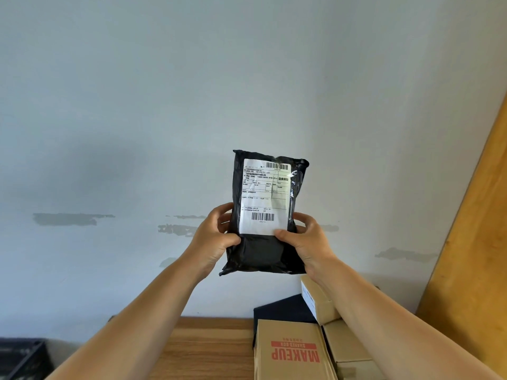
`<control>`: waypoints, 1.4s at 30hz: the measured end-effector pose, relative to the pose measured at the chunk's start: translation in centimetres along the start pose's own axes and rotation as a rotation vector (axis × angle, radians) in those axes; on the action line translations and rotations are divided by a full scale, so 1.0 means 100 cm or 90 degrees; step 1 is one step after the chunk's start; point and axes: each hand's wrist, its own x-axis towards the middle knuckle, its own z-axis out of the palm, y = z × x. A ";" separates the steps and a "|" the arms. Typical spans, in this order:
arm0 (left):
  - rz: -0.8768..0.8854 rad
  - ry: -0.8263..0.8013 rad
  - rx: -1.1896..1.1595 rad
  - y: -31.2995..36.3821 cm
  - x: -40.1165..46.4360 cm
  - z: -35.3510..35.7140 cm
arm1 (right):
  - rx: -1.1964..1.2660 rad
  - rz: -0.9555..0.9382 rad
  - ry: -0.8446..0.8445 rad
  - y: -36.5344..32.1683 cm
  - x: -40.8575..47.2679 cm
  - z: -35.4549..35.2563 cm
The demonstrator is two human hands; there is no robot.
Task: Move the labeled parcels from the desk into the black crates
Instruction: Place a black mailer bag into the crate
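I hold a black plastic parcel (pixel 263 250) upright in front of the wall, its white shipping label with barcodes facing me. My left hand (pixel 215 238) grips its left edge, thumb on the front. My right hand (pixel 304 242) grips the right edge, thumb pressing the label's lower corner. Part of a black crate (pixel 22 357) shows at the bottom left corner.
Below lies the wooden desk (pixel 208 349). On its right side stand a cardboard box printed MAKEUP (pixel 290 352), more brown boxes (pixel 345 344), a labeled box (pixel 315 300) and a dark box (pixel 282 308). A yellow wooden board (pixel 472 256) leans at the right.
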 end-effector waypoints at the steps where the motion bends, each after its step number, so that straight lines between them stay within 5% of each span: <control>1: -0.002 0.001 0.003 -0.001 -0.001 0.001 | 0.007 -0.002 -0.001 0.001 -0.001 -0.001; 10: -0.037 -0.028 0.024 -0.010 -0.015 0.022 | 0.019 0.020 -0.024 0.025 0.001 -0.023; 22: -0.146 0.168 0.166 -0.072 -0.064 0.024 | -0.002 0.121 -0.170 0.101 -0.005 -0.016; 33: -0.208 0.348 0.127 -0.083 -0.156 -0.073 | -0.035 0.133 -0.332 0.114 -0.064 0.092; 42: -0.175 0.427 0.046 -0.043 -0.269 -0.227 | -0.018 0.120 -0.409 0.086 -0.172 0.251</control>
